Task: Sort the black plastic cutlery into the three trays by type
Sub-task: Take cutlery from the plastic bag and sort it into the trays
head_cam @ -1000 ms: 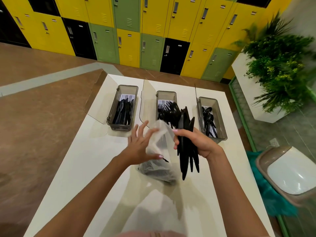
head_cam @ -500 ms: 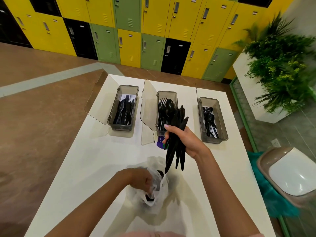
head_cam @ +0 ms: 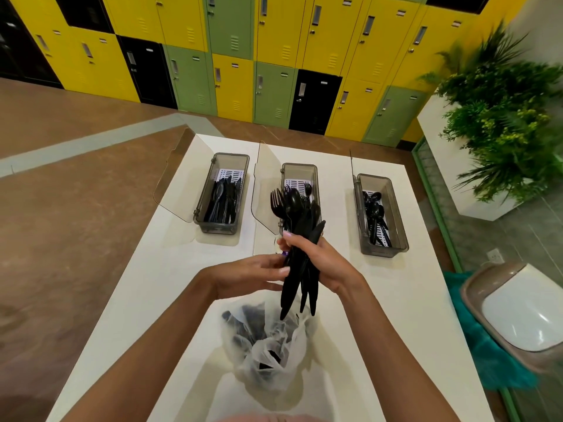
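Observation:
My right hand point(head_cam: 327, 263) grips a mixed bundle of black plastic cutlery point(head_cam: 300, 248) upright above the white table point(head_cam: 158, 269); forks and a spoon stick out on top. My left hand point(head_cam: 253, 277) touches the bundle's left side with its fingertips. Below my hands lies a crumpled clear plastic bag point(head_cam: 268, 345) with more black cutlery inside. Three grey trays stand at the far end: the left tray point(head_cam: 199, 205) holds knives, the middle tray point(head_cam: 313, 175) holds forks and is partly hidden by the bundle, and the right tray point(head_cam: 396, 214) holds spoons.
Each tray has a clear lid flipped open to its left. Coloured lockers line the far wall. A planter with green plants point(head_cam: 505, 123) stands at the right, and a bin with a white lid point(head_cam: 518, 312) sits on the floor beside the table.
My left hand let go of the bag on the table and rose to the bundle. My right hand kept the cutlery and moved slightly nearer.

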